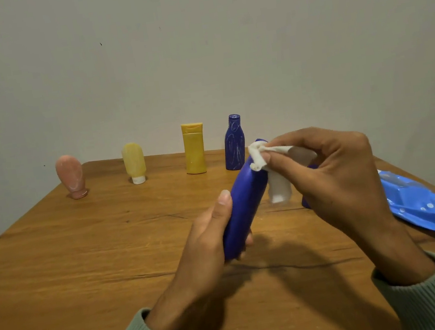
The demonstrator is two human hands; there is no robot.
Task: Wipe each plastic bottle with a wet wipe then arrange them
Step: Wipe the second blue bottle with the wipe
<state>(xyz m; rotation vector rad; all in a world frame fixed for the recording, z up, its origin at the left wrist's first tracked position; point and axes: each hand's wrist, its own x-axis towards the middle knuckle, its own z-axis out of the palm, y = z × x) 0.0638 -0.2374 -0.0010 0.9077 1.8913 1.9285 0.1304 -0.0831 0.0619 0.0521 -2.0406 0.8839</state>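
Table (83,253): the wooden top carries everything. A row of four containers stands along its far edge, and your hands work over its near middle.
Wipe pack (423,203): a crumpled blue packet lies flat at your right, near the table's edge and well apart from the row.
Right hand (337,170): your fingers pinch the wet wipe and press it onto the upper end of the blue bottle you hold.
Left hand (208,244): your fingers and thumb wrap the lower half of that bottle, holding it tilted above the table with its top leaning away from you.
Held blue bottle (244,203): this is the one being wiped now. The wipe touches only its top end, and the body below shows bare.
Back row: a pink tube (71,174), a pale yellow tube (134,161), a yellow bottle (194,148) and a dark blue bottle (234,144) stand upright, spaced apart.
White bottle (280,189): it stands just behind your right hand. Another blue thing (306,202) beside it is mostly hidden.
Wet wipe (258,156): white and bunched, between your fingertips and the bottle.
Progress: roughly midway, by my reckoning. The four in line look placed, though whitish streaks on some leave their wiping uncertain. You have this bottle to finish and set down, then the white one and the hidden one.
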